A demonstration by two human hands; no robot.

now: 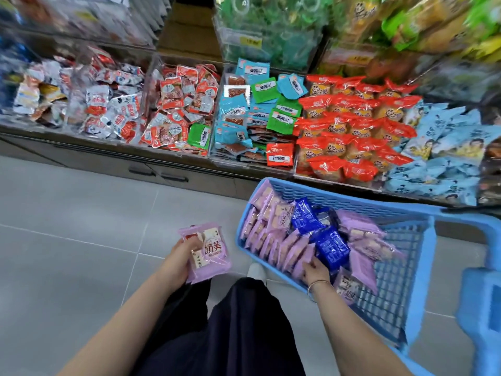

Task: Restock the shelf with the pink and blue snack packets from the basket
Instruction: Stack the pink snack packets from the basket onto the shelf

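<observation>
Left hand: fingers curled round a pink packet, thumb on its face, held out over the floor, left of the basket and clear of it. Edge looks layered, can't tell if it's more than one.

Right hand: down in the basket at its near-left side, fingertips buried among the pink packets, thumb side against a blue packet. Can't tell whether it grips anything. Thin bracelet on the wrist.

Basket: pink packets stand on edge in rows along the left, more lie loose to the right. Second blue packet sits further back, mid-basket. Right part shows bare mesh.

Shelf is just beyond the basket, bins full of red, green, light-blue and white packs.
</observation>
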